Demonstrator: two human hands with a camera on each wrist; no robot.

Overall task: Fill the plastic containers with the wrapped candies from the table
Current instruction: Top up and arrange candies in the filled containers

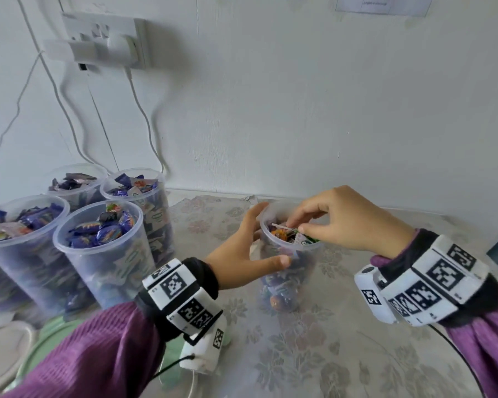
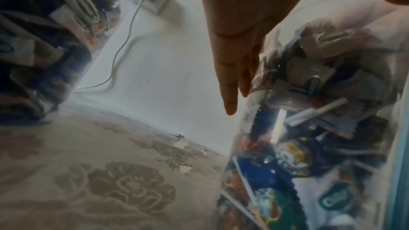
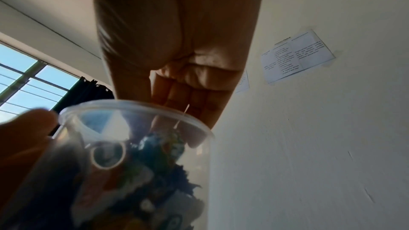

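Note:
A clear plastic container (image 1: 285, 285) stands on the floral tablecloth at centre right, nearly full of wrapped candies (image 1: 282, 235). My left hand (image 1: 268, 234) grips it near the rim, thumb on the near side and fingers on the far side; the left wrist view shows those fingers (image 2: 230, 80) lying along the container (image 2: 309, 128). Over the open mouth, my right hand (image 1: 299, 226) has curled fingers that pinch a white and green wrapped candy (image 1: 306, 238) at the top of the pile. The right wrist view shows the right hand (image 3: 177, 93) above the container's rim (image 3: 137, 109).
Several filled containers (image 1: 98, 239) stand grouped at the left against the wall. Green (image 1: 55, 340) and white lids (image 1: 3, 346) lie at the front left. A wall socket (image 1: 107, 44) with hanging cables is above them. Bare tablecloth (image 1: 314, 354) spreads in front.

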